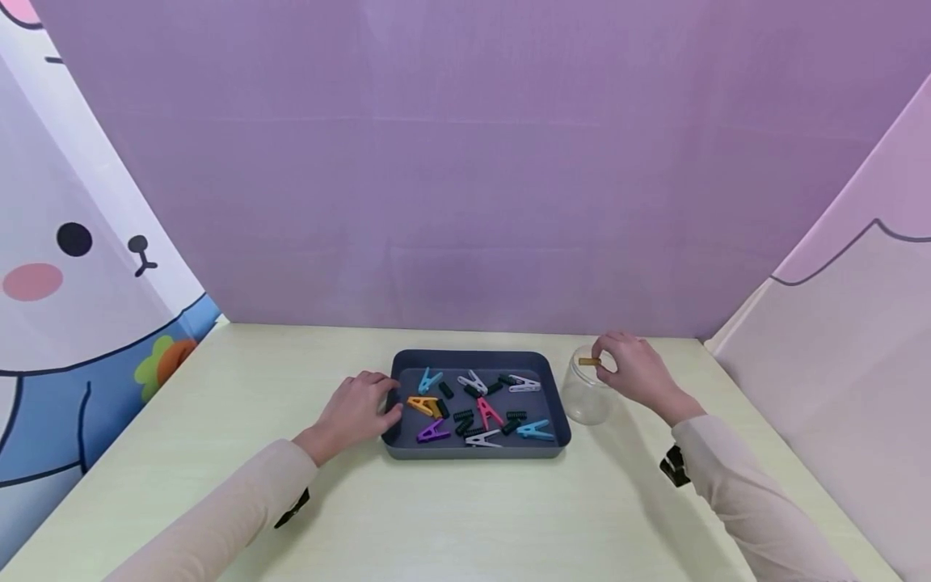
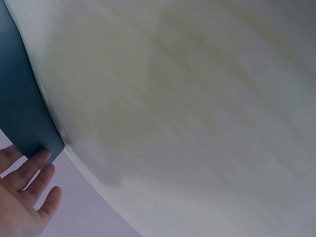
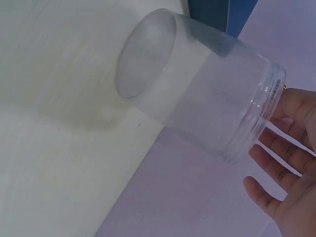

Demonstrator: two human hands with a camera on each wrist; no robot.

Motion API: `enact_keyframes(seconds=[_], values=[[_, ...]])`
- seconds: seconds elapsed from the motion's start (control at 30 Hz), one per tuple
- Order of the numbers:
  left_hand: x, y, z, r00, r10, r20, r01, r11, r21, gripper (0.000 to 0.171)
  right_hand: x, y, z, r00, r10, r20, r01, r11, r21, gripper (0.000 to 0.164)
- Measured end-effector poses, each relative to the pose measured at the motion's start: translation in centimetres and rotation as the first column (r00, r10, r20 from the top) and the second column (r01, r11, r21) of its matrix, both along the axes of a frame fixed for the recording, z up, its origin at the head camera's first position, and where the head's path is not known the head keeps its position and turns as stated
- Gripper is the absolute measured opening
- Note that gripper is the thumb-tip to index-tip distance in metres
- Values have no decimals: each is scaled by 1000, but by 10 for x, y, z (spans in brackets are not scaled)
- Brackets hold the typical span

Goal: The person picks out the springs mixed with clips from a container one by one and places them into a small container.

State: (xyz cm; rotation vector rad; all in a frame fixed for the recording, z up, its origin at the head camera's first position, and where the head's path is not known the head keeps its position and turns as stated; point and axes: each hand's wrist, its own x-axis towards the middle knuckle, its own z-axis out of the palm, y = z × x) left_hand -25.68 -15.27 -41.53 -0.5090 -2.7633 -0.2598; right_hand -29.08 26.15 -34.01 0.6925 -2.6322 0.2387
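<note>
Fingers [image 1: 605, 343] of the right hand [image 1: 640, 370] are pinching a small brown piece [image 1: 587, 361] right at the mouth of the clear jar [image 1: 586, 404], going by the head view. So that piece isn't down in the jar yet. Over on the other side, the left hand [image 1: 355, 411] has its fingers loosely extended, touching the left edge of the gray tray [image 1: 476, 453]. That tray sits on the bench [image 1: 465, 517] with plenty left in it: blue, pale, orange, purple and pink clips [image 1: 487, 412], plus a bunch of small dark pieces [image 1: 516, 415] scattered between them. Judging from that, it looks pretty early on, with most of the stuff not moved.

Left wrist view: fingers spread, at least one against the tray near its corner. Can't see the tray's contents from this angle.

Right wrist view: it's mostly jar. Nothing shows inside, so nothing seems to be in there yet. The remaining fingers of that hand fan out loosely beside the rim, and the pinch itself is mostly hidden behind the glassy edge, so the head view is the better one for it.
</note>
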Motion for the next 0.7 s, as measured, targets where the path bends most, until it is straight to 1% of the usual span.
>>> enact_keyframes(seconds=[0.3,0.57,0.7], values=[[1,0,-1,1000,-4,-14,4,1000,-3,39,-2,5,-5,997,-36,61,36,999,7,13],[1,0,-2,1000,-2,-29,2,1000,-4,39,-6,6,-4,992,-38,119,37,999,14,10],[1,1,-2,1000,2,-25,-2,1000,3,39,-7,5,-4,990,-42,131,39,999,27,9]])
